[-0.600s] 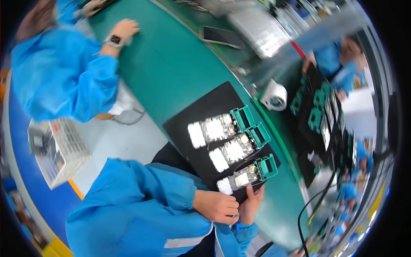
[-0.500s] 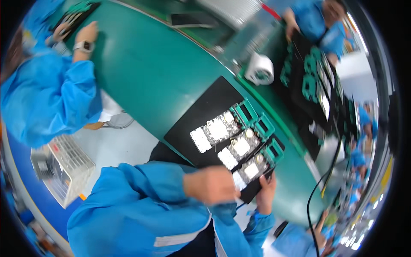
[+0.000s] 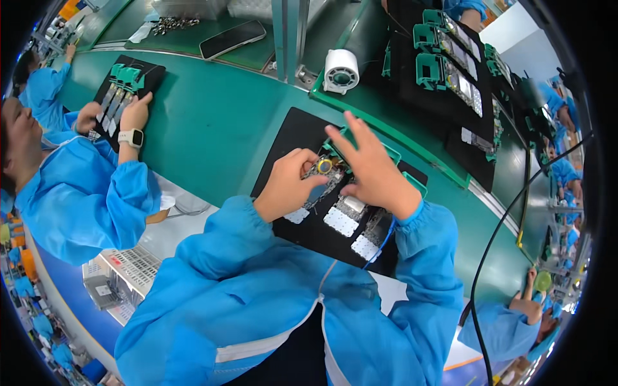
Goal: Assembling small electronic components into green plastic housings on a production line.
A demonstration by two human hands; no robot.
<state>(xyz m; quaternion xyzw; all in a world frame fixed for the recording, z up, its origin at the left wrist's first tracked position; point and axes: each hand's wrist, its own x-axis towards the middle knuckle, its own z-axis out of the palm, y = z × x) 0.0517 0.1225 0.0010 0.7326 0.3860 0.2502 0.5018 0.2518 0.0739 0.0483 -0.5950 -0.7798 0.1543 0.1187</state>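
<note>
A black tray [image 3: 283,145] lies on the green bench and carries three long circuit boards in green holders [image 3: 412,182]. White end pads [image 3: 340,222] show at the near ends of the boards. My left hand [image 3: 288,184] rests on the leftmost board, its thumb and fingers pinched at a small yellow ring [image 3: 324,166]. Beside it, my right hand [image 3: 376,172] lies flat over the middle and right boards with its fingers spread and nothing in it. Both hands hide most of the boards.
At the left a co-worker in a blue coat with a white wristwatch [image 3: 132,137] has both hands on another black tray [image 3: 149,72]. Behind stand a white tape roll [image 3: 340,71], a phone [image 3: 232,38] and more loaded trays [image 3: 405,77]. A black cable [image 3: 496,238] runs on the right.
My hands have moved from the tray's near edge up onto the boards. The left hand now pinches at the yellow ring and the right hand has spread. The view has swung.
</note>
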